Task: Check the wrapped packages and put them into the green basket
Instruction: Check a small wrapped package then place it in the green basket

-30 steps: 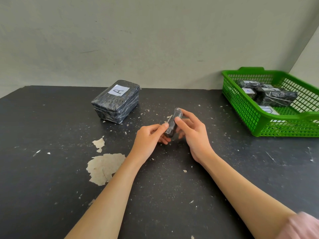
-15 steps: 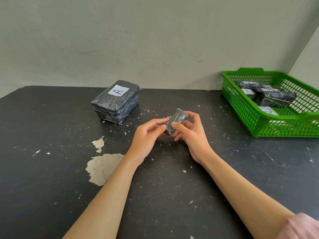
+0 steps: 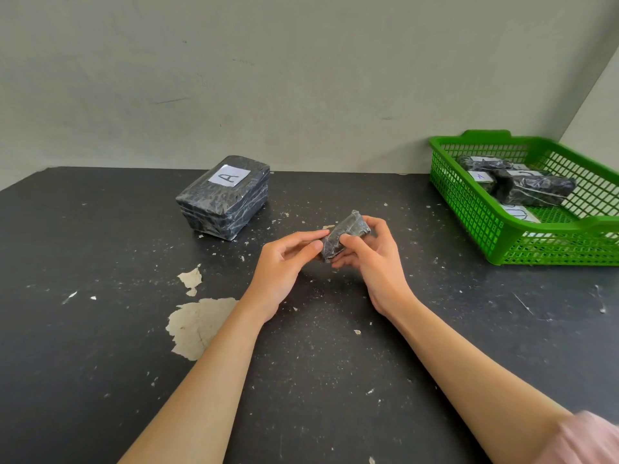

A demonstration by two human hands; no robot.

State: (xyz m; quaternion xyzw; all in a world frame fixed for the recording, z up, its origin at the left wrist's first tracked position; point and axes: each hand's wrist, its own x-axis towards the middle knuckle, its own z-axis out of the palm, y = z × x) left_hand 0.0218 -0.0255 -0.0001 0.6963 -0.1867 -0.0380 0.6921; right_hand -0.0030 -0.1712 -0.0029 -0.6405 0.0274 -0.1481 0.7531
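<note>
The small wrapped package (image 3: 345, 237) sat at frame centre, above the bench (image 3: 100, 329), with your left grip (image 3: 284, 262) and right grip (image 3: 373, 259) both curled round it, seemingly mid-check. Several packages (image 3: 532, 190) lay in the green basket (image 3: 469, 202) at the right edge; the large package marked A (image 3: 224, 199), upper left, was not yet in.

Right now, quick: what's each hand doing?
Left hand: pinching one end of the small wrapped package.
Right hand: gripping the same package.

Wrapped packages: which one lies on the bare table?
The big package labelled A, alone on the table. The small package is in the left hand and right hand; the others lie in the green basket.
</note>
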